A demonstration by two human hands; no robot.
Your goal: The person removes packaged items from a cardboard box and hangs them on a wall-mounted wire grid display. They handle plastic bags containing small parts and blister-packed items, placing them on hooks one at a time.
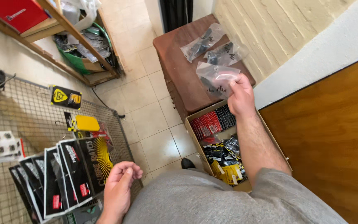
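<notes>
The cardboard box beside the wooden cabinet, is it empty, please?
No, the cardboard box holds red, black and yellow packets, below the right hand.

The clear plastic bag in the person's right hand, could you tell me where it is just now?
In the head view, the clear plastic bag is pinched in the right hand over the brown wooden cabinet, just in front of two similar bags.
</notes>
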